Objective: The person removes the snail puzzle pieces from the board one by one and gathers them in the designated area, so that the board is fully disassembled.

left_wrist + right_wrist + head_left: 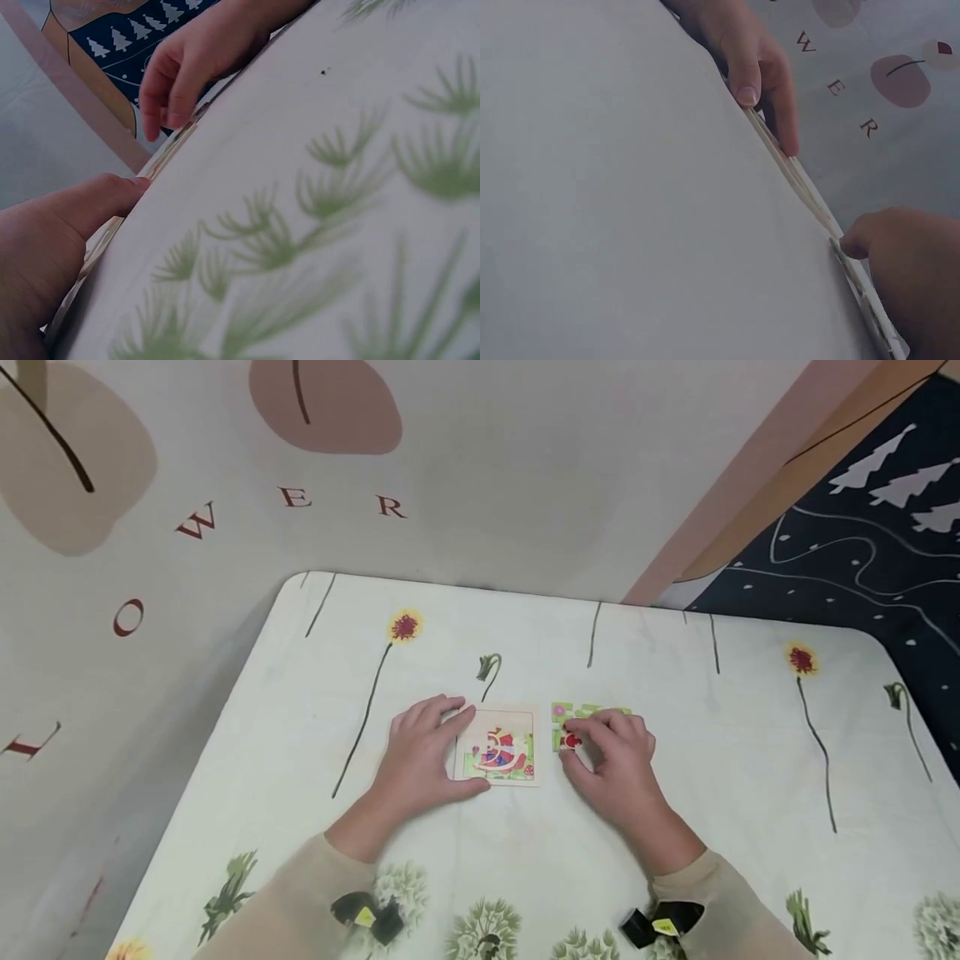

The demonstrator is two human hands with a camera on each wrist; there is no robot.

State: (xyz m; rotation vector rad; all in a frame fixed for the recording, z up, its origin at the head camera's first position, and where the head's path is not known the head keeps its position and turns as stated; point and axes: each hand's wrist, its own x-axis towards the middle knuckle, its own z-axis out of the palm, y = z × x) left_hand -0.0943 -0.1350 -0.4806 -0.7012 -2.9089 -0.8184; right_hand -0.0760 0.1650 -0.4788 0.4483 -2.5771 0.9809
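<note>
Grip wide, the left hand (420, 760) holds a pale framed board (513, 721) by its left side, thumb at the near edge, index finger by the far corner. Just beside it, the right hand (618, 764) rests over a green printed panel (559, 711), thumb and index finger set narrowly apart about a red patch (572, 742); we cannot tell whether they pinch anything. We find the board lying flat, its picture in red, blue and green, with the panel to its right, partly hidden. Beige sleeves (277, 902) and black wrist devices (388, 923) edge our view. Below, we see a white bench (525, 843) printed with flowers; beyond it, a pale wall (525, 468) lettered in red, and a dark backdrop (825, 539) with white trees.
</note>
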